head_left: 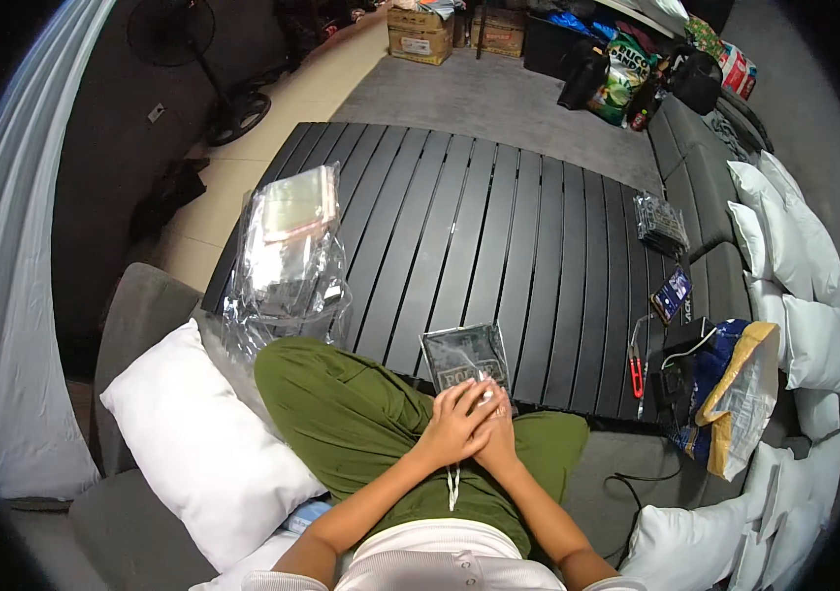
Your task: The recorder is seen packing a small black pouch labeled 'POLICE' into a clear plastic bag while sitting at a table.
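A flat dark pouch in clear plastic (467, 355) rests over my lap at the near edge of the black slatted table (469, 227). Both hands meet at its near end, fingers bent and close together. My left hand (452, 426) lies partly across the right one, its fingers curled at the pouch's lower edge. My right hand (496, 438) grips the same end from the right side, and its fingertips are mostly hidden. Below the hands a thin white cord or strip (453, 486) hangs down over my green trousers.
A large clear plastic bag with flat sleeves (287, 231) lies on the table's left. To the right are stacked dark packets (660, 223), a phone (673, 295), a red-handled tool (636, 376) and a blue-yellow sack (735, 394). White pillows (205, 438) lie on the grey sofa.
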{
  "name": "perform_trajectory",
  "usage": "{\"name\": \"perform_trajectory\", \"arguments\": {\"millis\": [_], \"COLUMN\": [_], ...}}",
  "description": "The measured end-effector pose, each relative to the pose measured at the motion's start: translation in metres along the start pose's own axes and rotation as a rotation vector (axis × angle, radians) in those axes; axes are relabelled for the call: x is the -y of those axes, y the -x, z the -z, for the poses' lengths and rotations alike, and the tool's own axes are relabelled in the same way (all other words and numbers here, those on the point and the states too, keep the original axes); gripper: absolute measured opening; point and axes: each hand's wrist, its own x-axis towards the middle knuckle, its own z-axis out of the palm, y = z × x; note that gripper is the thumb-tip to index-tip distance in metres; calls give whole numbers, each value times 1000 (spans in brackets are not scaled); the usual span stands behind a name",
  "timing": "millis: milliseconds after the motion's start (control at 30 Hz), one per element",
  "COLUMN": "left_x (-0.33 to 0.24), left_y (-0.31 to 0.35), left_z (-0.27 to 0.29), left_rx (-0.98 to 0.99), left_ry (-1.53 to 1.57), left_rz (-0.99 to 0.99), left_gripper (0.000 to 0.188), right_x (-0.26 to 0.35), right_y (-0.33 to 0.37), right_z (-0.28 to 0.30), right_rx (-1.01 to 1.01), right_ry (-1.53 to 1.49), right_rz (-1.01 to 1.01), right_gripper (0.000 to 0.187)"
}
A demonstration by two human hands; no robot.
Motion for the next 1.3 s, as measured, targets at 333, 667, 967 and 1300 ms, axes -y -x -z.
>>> {"name": "perform_trajectory", "arguments": {"millis": [333, 667, 967, 1300], "left_x": [7, 12, 1, -5], "left_y": [-15, -29, -36, -43], "left_z": [-10, -18, -19, -14], "left_rx": [-18, -24, -91, -162], "left_ry": [-56, -187, -73, -10], "left_rz": [-137, -305, -217, -180], "left_gripper": [35, 24, 14, 11], "right_x": [-11, -15, -20, -30], "right_y": [6, -2, -24, -32], "right_z": [-16, -22, -16, -24], "right_rx": [82, -32, -73, -127], "right_ry": [169, 79, 174, 219], "right_rz": [-72, -98, -40, 0], "right_gripper": [59, 60, 56, 42]}}
